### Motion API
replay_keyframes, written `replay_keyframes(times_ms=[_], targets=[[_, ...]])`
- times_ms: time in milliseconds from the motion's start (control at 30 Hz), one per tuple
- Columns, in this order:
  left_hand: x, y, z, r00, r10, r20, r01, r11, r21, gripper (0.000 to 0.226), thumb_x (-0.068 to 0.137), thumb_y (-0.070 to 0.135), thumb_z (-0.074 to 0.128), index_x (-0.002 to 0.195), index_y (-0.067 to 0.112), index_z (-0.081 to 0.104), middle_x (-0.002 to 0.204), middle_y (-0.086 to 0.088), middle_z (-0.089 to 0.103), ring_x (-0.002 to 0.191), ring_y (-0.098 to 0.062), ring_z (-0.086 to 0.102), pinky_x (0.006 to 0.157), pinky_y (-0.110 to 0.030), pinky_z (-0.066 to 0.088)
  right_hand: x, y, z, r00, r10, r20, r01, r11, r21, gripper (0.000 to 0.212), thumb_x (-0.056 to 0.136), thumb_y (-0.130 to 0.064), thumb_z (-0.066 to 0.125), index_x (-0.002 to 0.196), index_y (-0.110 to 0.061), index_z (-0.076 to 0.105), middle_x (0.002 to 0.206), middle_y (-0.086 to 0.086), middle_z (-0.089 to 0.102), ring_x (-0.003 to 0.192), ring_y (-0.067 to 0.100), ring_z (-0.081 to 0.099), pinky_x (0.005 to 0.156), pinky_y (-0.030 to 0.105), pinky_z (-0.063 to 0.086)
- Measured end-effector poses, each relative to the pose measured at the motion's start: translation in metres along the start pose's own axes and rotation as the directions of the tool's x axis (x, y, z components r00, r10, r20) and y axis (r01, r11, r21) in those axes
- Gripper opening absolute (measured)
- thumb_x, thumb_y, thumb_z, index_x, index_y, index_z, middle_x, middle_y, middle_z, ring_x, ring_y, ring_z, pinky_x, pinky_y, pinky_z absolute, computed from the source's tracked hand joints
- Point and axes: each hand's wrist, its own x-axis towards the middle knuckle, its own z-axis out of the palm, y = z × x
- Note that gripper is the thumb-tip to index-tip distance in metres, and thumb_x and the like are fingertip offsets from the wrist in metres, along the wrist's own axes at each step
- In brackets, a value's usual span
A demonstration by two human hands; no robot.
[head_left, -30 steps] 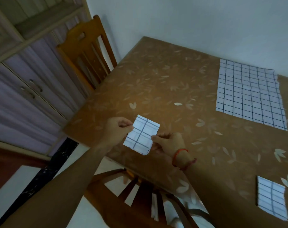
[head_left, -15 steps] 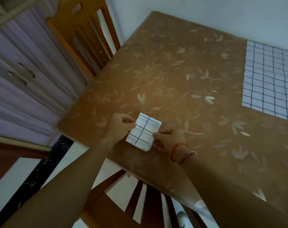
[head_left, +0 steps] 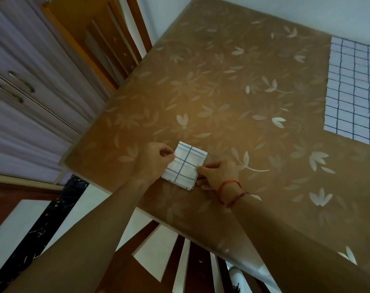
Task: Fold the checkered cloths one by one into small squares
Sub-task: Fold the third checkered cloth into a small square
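A small folded white cloth with blue check lines (head_left: pixel 185 164) is held just above the near left part of the brown leaf-patterned table (head_left: pixel 232 92). My left hand (head_left: pixel 153 160) pinches its left edge and my right hand (head_left: pixel 219 174), with red threads at the wrist, pinches its right edge. A large unfolded checkered cloth (head_left: pixel 355 92) lies flat at the far right of the table, cut off by the frame edge.
A wooden chair (head_left: pixel 91 45) stands at the table's far left, beside a cabinet with drawers (head_left: pixel 21 85). Another chair's slatted back (head_left: pixel 179 261) sits below the table's near edge. A pale wall runs behind the table.
The view has swung left and down, so the big cloth slid toward the right edge and the folded cloth at lower right left the frame. Both hands keep hold of the small cloth.
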Motion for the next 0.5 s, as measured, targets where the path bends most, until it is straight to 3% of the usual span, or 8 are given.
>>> replay_keyframes(times_ms=[300,433,500], targets=[[-0.001,-0.003,0.002,0.998,0.063,-0.015,-0.062,0.997,0.048,0.012,0.087,0.016,0.067,0.097,0.015,0.073,0.088,0.006,0.068,0.077,-0.003,0.059,0.068,-0.016,0.046,-0.001,0.003,0.001,0.997,-0.062,-0.038,0.061,0.998,-0.019,0.013,0.081,-0.009,0.074,0.087,0.000,0.067,0.075,0.017,0.071,0.056,0.021,0.069,0.050,0.029,0.057],[-0.003,-0.008,-0.004,0.948,0.308,-0.080,-0.292,0.942,0.168,0.013,0.091,0.012,0.060,0.096,0.012,0.072,0.089,0.001,0.066,0.079,-0.012,0.058,0.073,-0.023,0.049,-0.004,0.005,-0.002,0.991,-0.127,-0.045,0.124,0.990,-0.071,0.009,0.081,-0.012,0.074,0.077,-0.008,0.066,0.070,0.014,0.070,0.057,0.022,0.069,0.054,0.035,0.060],[-0.003,-0.013,-0.005,0.896,0.440,-0.058,-0.417,0.878,0.234,0.024,0.094,0.015,0.049,0.102,0.007,0.070,0.098,-0.004,0.068,0.090,-0.015,0.059,0.085,-0.018,0.044,-0.005,0.004,-0.005,0.976,-0.201,-0.078,0.191,0.974,-0.122,0.011,0.081,-0.021,0.072,0.074,-0.015,0.066,0.067,0.008,0.071,0.056,0.021,0.069,0.056,0.038,0.060]])
